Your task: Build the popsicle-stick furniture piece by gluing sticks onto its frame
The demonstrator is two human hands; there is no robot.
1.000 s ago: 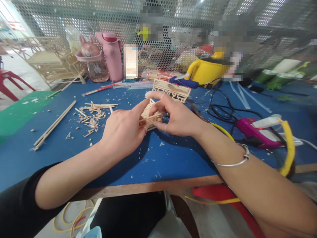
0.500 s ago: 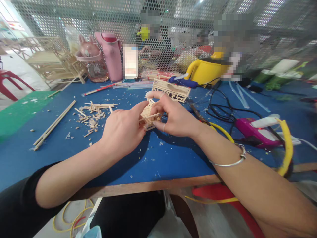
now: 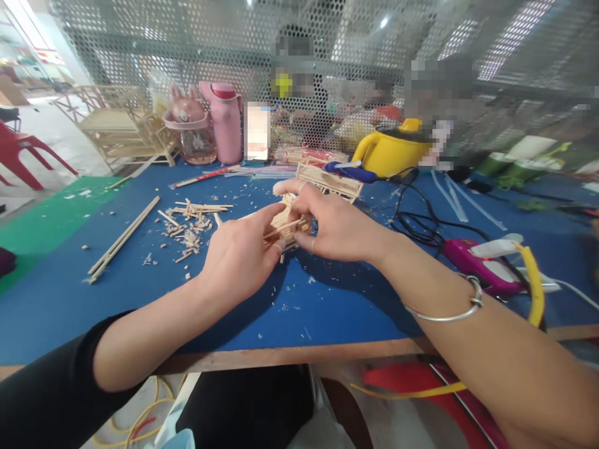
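A small model of thin wooden sticks (image 3: 282, 218) is between my hands, just above the blue tabletop. My left hand (image 3: 241, 249) is closed on its left side, thumb and forefinger pressed against the sticks. From the right, my right hand (image 3: 330, 218) curls its fingers and thumb round the near side, where a thin stick lies across. My fingers cover much of the model. Close behind it sits a second stick-built piece (image 3: 330, 179) with a latticed side.
Cut stick bits (image 3: 189, 227) and two long sticks (image 3: 124, 240) lie left. A purple glue gun (image 3: 484, 265) and black cable (image 3: 416, 215) are right. Behind stand a pink bottle (image 3: 227, 125), a lit phone (image 3: 257, 132), a yellow pot (image 3: 395, 149) and a perforated metal screen (image 3: 187, 37).
The camera view has shifted slightly, so the table scene sits a little lower and further right. Both hands keep their hold on the stick model, with little visible finger movement.
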